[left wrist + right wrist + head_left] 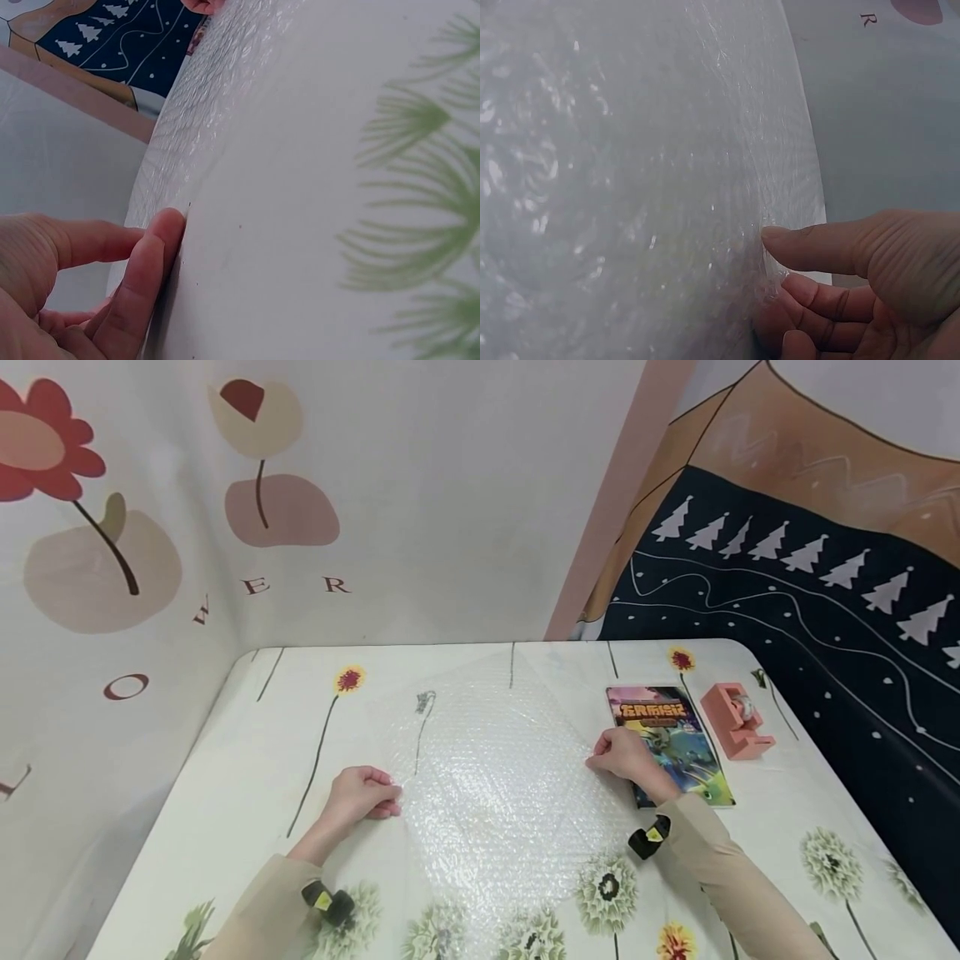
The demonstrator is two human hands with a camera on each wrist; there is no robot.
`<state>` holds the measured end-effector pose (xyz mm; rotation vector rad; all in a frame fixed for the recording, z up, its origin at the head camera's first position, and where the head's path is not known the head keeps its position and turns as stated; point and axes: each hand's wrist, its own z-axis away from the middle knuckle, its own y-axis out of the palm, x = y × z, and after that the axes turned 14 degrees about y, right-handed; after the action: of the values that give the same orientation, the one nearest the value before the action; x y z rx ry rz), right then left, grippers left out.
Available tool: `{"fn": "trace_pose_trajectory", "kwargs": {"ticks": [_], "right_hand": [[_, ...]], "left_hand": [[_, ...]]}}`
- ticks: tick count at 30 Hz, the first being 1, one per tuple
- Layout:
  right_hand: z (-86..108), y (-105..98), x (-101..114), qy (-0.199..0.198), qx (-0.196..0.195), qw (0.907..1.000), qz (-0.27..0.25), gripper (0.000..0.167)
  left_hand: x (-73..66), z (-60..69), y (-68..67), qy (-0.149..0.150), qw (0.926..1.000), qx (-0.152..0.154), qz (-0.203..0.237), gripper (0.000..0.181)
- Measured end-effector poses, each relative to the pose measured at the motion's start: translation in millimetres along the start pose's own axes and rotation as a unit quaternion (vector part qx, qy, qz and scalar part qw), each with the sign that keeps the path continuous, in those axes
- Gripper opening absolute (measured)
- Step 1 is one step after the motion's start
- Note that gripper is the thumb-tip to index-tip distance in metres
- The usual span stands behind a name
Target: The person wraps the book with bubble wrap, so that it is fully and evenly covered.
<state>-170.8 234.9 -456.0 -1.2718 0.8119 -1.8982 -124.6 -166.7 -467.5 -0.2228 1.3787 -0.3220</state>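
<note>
A clear sheet of bubble wrap (495, 777) lies spread over the middle of the white flower-print table. At its left edge my left hand (360, 795) pinches the film between thumb and fingers; the left wrist view shows the thumb and index fingertips of this hand (112, 277) meeting low over the tabletop. On the opposite side my right hand (626, 755) grips the sheet's right edge. Up close, the right thumb (810, 246) presses on the film, with curled fingers behind it. Part of a colourful comic-style book (667, 747) is covered by the right hand and wrist.
To the right of the book stands a pink tape dispenser (735, 722) with a roll in it. A pale wall (450, 502) rises behind the table's far edge. Dark patterned fabric (825, 610) hangs along the right side.
</note>
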Motion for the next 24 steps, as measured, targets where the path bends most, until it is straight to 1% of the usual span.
{"fn": "trace_pose_trajectory", "kwargs": {"ticks": [9, 13, 16, 19, 21, 24], "right_hand": [[1.7, -1, -1, -0.001, -0.002, 1.0000, -0.008, 0.018], [4.2, -4, -2, 0.006, -0.003, 0.9996, -0.026, 0.016], [6.0, -9, -6, -0.006, -0.017, 0.9988, -0.045, 0.015], [6.8, -14, -12, -0.032, -0.047, 0.9969, -0.055, 0.014], [7.1, -18, -18, -0.041, -0.063, 0.9953, -0.061, 0.013], [7.9, -25, -25, -0.041, -0.080, 0.9936, -0.069, 0.014]], "left_hand": [[-1.6, -0.8, -0.3, 0.009, 0.9999, -0.005, -0.010, 0.018], [-1.6, -3.5, -3.2, 0.018, 0.9995, -0.015, -0.021, 0.020], [-3.1, -6.1, -6.8, 0.020, 0.9991, -0.026, -0.027, 0.022], [-7.4, -9.0, -8.0, 0.021, 0.9990, -0.031, -0.023, 0.022], [-12.0, -11.2, -6.2, 0.024, 0.9991, -0.026, -0.021, 0.023], [-20.6, -15.3, 1.1, 0.033, 0.9992, -0.012, -0.018, 0.023]]}}
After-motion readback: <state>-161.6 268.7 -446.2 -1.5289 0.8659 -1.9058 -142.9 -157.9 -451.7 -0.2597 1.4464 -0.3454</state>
